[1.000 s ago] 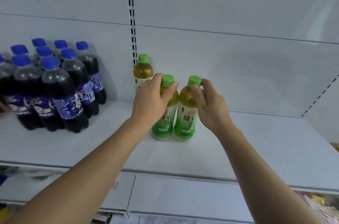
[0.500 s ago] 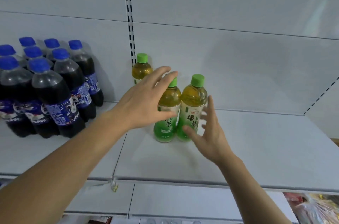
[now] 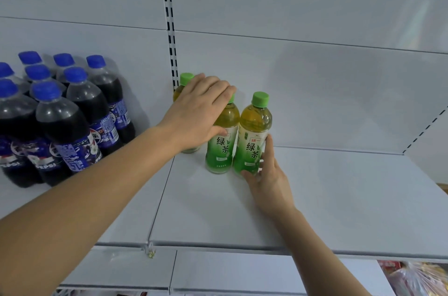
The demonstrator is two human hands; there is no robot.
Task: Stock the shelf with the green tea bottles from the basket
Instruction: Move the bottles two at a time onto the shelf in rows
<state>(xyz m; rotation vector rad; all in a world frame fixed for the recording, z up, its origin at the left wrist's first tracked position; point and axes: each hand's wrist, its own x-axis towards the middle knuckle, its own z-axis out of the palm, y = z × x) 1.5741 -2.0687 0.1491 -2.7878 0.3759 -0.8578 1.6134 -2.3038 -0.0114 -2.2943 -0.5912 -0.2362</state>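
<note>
Three green tea bottles stand on the white shelf [image 3: 339, 198] near the back panel. The rear bottle [image 3: 186, 79] is mostly hidden behind my left hand [image 3: 198, 111]. That hand wraps the shoulder of the middle bottle [image 3: 221, 150], fingers over its cap and thumb on the label. The right bottle [image 3: 254, 126] stands touching the middle one. My right hand [image 3: 269, 179] holds the right bottle low down, thumb at the front of its base and fingers up its right side. The basket is out of view.
A block of several dark cola bottles with blue caps [image 3: 72, 126] fills the shelf's left end. A slotted upright [image 3: 169, 29] runs up the back panel. Bare shelf stretches to the right. Packaged goods [image 3: 417, 278] show on a lower level at bottom right.
Both hands let go of the bottle caps and spread open half a second ago. They have since returned: the left over the middle bottle, the right around the right bottle's base.
</note>
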